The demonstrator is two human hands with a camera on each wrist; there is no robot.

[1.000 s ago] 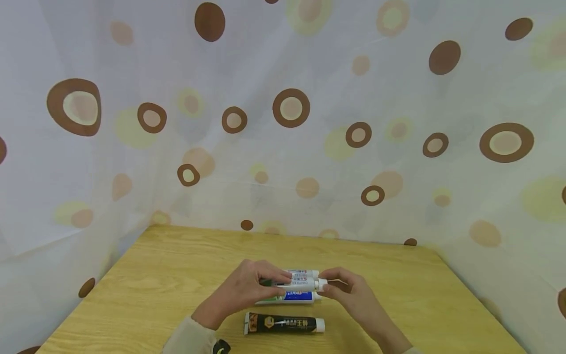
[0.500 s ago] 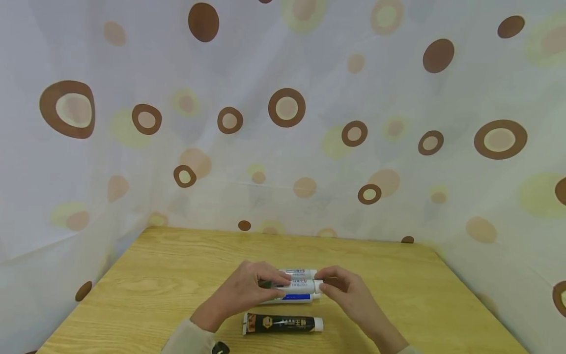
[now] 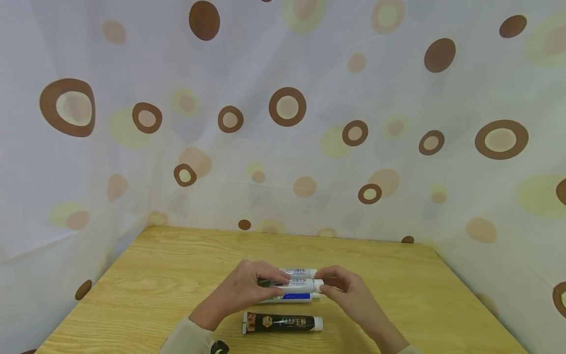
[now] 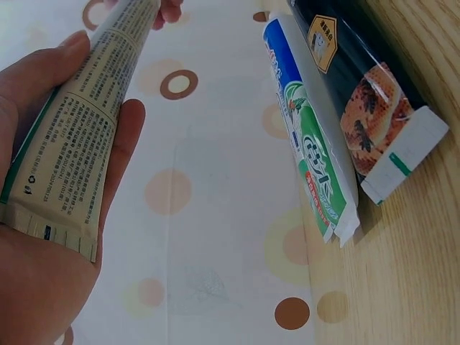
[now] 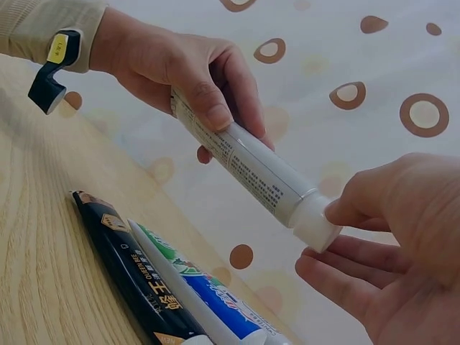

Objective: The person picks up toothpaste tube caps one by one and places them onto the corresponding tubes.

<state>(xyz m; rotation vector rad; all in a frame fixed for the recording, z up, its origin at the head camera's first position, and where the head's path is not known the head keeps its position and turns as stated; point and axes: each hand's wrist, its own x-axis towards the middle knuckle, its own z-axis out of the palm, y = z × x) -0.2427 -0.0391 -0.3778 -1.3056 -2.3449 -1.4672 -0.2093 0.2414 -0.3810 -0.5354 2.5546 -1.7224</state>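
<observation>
My left hand (image 3: pixel 243 290) grips the body of a pale toothpaste tube (image 5: pixel 248 169), raised above the table with its cap end to the right. The right hand (image 3: pixel 349 292) pinches the white cap (image 5: pixel 316 224) of that tube between thumb and fingers. In the left wrist view, the tube's flat crimped end lies by the left palm. Behind the held tube, in the head view, is a similar pale tube (image 3: pixel 302 272), partly hidden. A white, blue and green toothpaste tube (image 4: pixel 309 133) lies below, partly covered by the held one in the head view.
A black toothpaste tube (image 3: pixel 283 323) with a white cap lies on the wooden table (image 3: pixel 185 250), nearest the person. A spotted curtain (image 3: pixel 265 147) hangs behind the table and at both sides. A dark band (image 5: pixel 63 54) sits on the left wrist.
The held tube has rolled slightly and now hides more of the blue and green tube. Both hands stay in nearly the same place, and the head view has shifted a little.
</observation>
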